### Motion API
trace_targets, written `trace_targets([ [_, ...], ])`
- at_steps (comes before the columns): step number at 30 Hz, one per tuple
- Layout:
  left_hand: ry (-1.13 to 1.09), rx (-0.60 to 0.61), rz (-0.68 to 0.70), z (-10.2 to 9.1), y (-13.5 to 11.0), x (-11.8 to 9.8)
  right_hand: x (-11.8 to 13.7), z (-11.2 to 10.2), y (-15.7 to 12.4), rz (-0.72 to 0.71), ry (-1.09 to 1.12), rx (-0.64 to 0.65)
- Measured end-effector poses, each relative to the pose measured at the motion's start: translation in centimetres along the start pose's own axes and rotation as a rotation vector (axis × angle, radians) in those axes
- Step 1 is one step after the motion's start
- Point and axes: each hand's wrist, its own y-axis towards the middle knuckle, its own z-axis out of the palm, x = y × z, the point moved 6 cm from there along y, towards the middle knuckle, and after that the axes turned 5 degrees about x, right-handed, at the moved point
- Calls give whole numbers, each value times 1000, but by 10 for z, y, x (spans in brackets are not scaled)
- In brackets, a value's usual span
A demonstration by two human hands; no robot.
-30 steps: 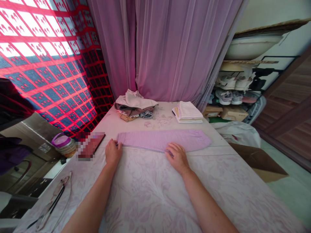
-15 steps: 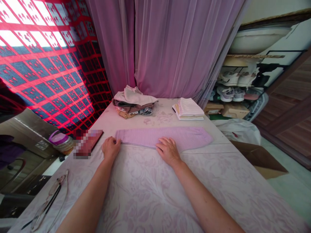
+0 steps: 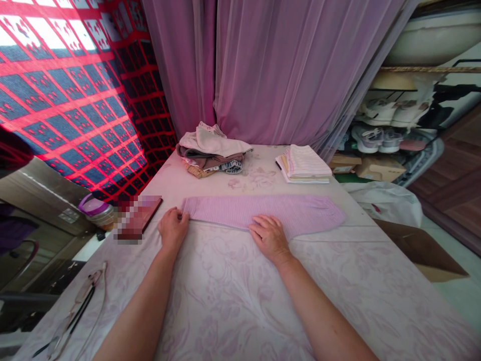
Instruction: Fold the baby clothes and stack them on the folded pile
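Observation:
A pair of lilac ribbed pants, folded lengthwise, lies flat across the table, its narrow end to the left and its wider end to the right. At the narrow end's near corner, my left hand is closed, thumb and forefinger pinching the fabric. My right hand rests on the near edge around the middle of the pants. Its fingers lie fairly flat on the cloth, and the palm hides part of that edge.
Rumpled clothes are heaped at the back left; a folded stack sits at the back right. A dark red, partly blurred flat object and glasses with a cord lie left. An open cardboard box stands beyond the table's right edge.
The view has shifted slightly, so the stacks and pants appear farther right. Both hands keep nearly the same places on the pants.

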Motion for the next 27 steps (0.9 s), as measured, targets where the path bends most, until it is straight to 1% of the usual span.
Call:
trace_targets([
  [7, 50, 4, 14, 1, -3, -3, 2, -5, -2, -43, 79, -54],
  [13, 118, 10, 25, 4, -3, -3, 3, -3, -2, -56, 75, -9],
  [16, 126, 8, 34, 4, -2, -3, 3, -6, -3, -54, 106, -32],
  [19, 121, -2, 40, 1, -3, -4, 3, -8, -2, -44, 128, -32],
  [24, 72, 19, 13, 0, -3, -3, 3, -5, 0, -17, 129, 26],
  [27, 22, 14, -4, -2, -3, -3, 3, -5, -1, -16, 129, 24],
])
